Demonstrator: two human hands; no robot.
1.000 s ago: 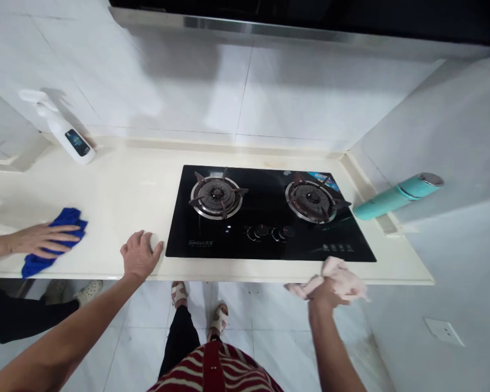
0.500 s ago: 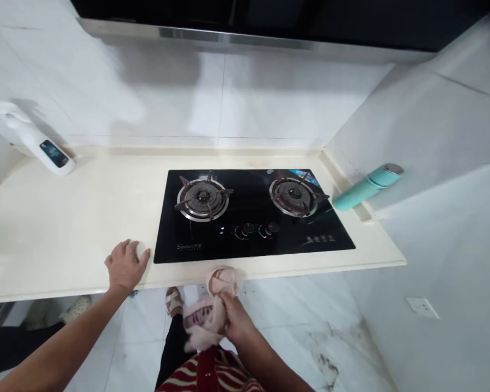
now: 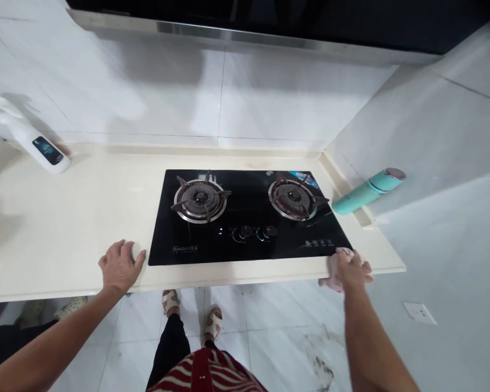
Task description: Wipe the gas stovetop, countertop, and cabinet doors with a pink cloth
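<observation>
My left hand point(image 3: 121, 265) lies on the cream countertop point(image 3: 65, 228), fingers apart and holding nothing, just left of the stove. At the stove's front right corner, my right hand point(image 3: 352, 268) presses a pale pink cloth point(image 3: 334, 275) on the counter's front edge, and part of the cloth hangs over. The black glass gas stove point(image 3: 249, 201) has a left burner point(image 3: 201, 200) and a right burner point(image 3: 293, 198), both bare. Two knobs point(image 3: 256, 233) sit at its front middle.
A white spray bottle point(image 3: 44, 152) stands at the back left. A teal flask point(image 3: 365, 195) is right of the stove by the wall. Overhead hangs a dark range hood point(image 3: 261, 38). Another person's shoe point(image 3: 71, 307) shows below the counter at left.
My right hand has carried the cloth from in front of the stove's middle to the counter edge at its right front corner. My left hand stays on the counter.
</observation>
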